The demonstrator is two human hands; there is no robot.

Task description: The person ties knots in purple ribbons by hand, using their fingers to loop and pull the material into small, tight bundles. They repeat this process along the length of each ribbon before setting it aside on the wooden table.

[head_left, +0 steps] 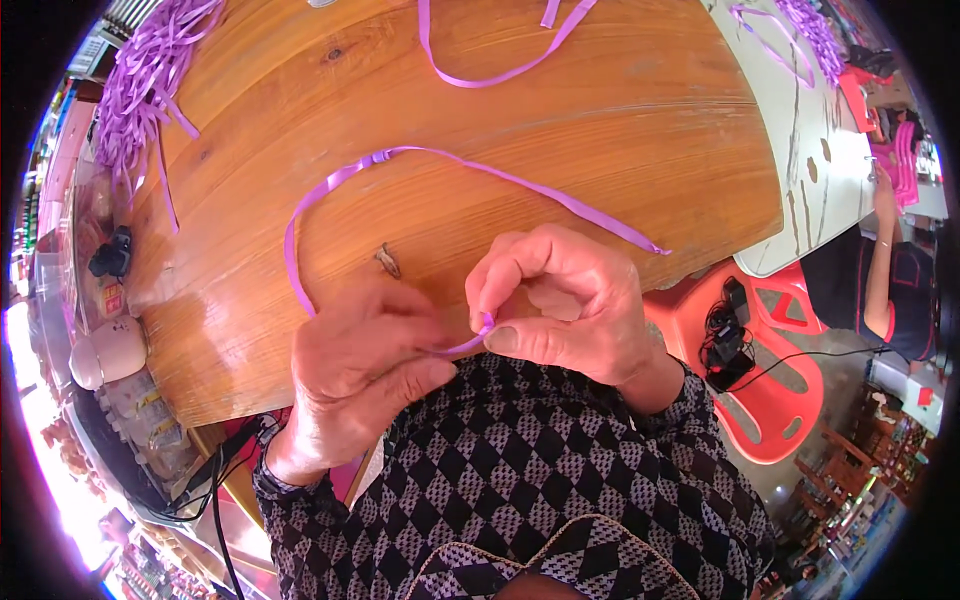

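Head view, single frame: one wooden desk (pixel 560 120), rounded, orange-brown, glossy, with visible grain and dark knots. One long purple ribbon (pixel 340 180), flat, narrow and satin-like, lies on the desk in an open loop; one end trails off toward the desk's right edge, the other curves down into the two hands at the near edge. Left hand (pixel 355 375): fingers pressed together and curled over the ribbon, its exact grip blurred, so I cannot tell how firmly it holds. Right hand (pixel 565 300): thumb and forefinger pinching the ribbon at a small bend, remaining fingers curled above. Both forearms wear one black-and-white diamond-patterned sleeve fabric (pixel 560 470). One second loose purple ribbon strip (pixel 490 75) lies farther up the desk, curved. One heap of many purple ribbon strips (pixel 145 75), too tangled to count, hangs over the desk's left edge. One red plastic chair (pixel 780 400) stands right of the desk, carrying a black device with cable (pixel 725 345). One pale tabletop (pixel 800 130) sits beyond, with more purple strips (pixel 810 25) on it. Another person's arm (pixel 882 260) shows at the far right.
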